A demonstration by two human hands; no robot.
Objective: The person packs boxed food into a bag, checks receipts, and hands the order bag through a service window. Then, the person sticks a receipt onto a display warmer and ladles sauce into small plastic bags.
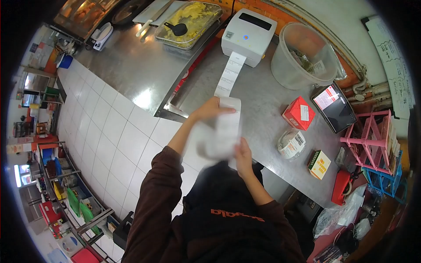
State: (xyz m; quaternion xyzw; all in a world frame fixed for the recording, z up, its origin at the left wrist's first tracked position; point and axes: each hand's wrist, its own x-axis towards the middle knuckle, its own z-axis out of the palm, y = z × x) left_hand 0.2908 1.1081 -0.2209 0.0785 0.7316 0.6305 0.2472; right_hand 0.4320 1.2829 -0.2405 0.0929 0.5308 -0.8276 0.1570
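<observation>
A white label printer [247,37] stands on the steel table, and a strip of printed labels [228,79] hangs from its front toward me. My left hand [212,109] is closed on the strip in front of the printer, thumb lying across the paper. Lower down, my right hand [243,157] pinches the strip's edge close to my body. Between and below my hands the paper is looped and smeared by motion, so its lower end cannot be made out.
To the right are a clear plastic bucket [289,65], a red box [299,113], a label roll [291,143], a yellow-white box [319,165], a tablet [340,111] and a red tape dispenser [341,186]. A tray of yellow food [197,19] and a knife [153,19] lie at back left.
</observation>
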